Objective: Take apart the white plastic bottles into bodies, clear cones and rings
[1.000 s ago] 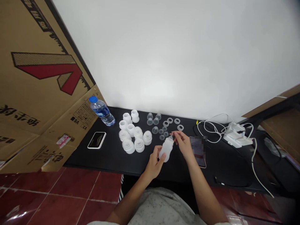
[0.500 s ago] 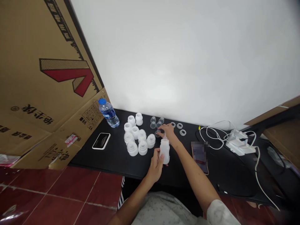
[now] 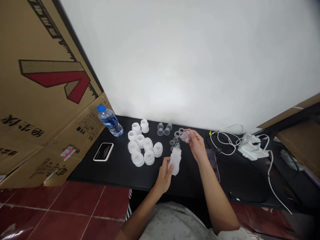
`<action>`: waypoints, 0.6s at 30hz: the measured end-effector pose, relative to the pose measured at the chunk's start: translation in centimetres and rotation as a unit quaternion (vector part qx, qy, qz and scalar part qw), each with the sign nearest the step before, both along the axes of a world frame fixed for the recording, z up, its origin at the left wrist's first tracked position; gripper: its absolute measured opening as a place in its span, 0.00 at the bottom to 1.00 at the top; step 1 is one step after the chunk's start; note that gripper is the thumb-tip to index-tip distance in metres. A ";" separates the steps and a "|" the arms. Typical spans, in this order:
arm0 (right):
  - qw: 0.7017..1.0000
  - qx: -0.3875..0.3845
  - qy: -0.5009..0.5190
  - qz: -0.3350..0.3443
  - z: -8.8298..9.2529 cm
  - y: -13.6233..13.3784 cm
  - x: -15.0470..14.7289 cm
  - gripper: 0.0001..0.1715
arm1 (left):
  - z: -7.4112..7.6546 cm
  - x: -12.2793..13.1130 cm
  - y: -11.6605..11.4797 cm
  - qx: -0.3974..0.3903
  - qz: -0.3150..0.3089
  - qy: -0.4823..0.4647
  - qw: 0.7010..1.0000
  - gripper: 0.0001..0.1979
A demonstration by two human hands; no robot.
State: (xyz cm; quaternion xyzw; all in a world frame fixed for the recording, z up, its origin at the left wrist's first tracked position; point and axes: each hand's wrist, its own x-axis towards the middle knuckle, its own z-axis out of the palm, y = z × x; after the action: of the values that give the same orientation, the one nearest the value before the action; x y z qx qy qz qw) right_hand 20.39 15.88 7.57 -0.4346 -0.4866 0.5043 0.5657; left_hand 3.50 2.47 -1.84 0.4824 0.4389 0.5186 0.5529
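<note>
Hands both closed on parts, over the black counter [image 3: 117,170]. Left hand [image 3: 163,176] is wrapped round a frosted white plastic bottle [image 3: 175,161], which sits in the palm with its neck up and leans slightly, out from the counter's front edge. Right hand [image 3: 197,145] pinches a small clear plastic cup-shaped piece [image 3: 185,136] at its fingertips, near the top of the bottle but not touching it. Left forearm comes in low from the bottom of the view; right forearm runs up towards the counter's back edge, wrist bent inward.

Right hand hangs just over a scatter of small clear plastic rings [image 3: 177,134], close to the back edge. Left of those, four clear domed cups [image 3: 163,129] stand in a tight group. Further left, mid-counter, sits a cluster of white stepped plastic collars [image 3: 142,146]. A clear water bottle with a blue cap [image 3: 109,121] stands at the back left corner, beside a leaning cardboard sheet [image 3: 50,86]. A black-and-white power bank [image 3: 103,151] lies flat in front of it. A smartphone [image 3: 212,160] lies just right of the right forearm, partly blurred out. White cable [image 3: 225,140] and a white charger [image 3: 252,150] sit at the right end.
</note>
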 end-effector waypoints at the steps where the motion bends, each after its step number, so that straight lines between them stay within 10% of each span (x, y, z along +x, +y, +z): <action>1: 1.000 0.003 0.000 -0.001 0.1 -0.5 0.1 0.25 | -0.1 0.0 0.0 0.002 -0.002 0.003 1.000 0.23; 13: 0.990 0.026 -0.074 0.113 -1.9 -4.3 0.4 0.22 | -0.5 -0.1 -0.2 -0.014 -0.001 0.057 0.998 0.25; 18: 0.981 0.025 -0.030 0.192 -4.1 -6.0 0.6 0.50 | -0.3 -0.2 -0.3 -0.028 0.008 0.080 0.996 0.25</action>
State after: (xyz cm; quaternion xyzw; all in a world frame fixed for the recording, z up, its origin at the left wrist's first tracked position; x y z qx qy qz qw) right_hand 20.99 9.91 3.44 -0.3334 -0.5903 0.5780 0.4542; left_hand 3.33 2.20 -2.13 0.5032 0.5002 0.4703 0.5248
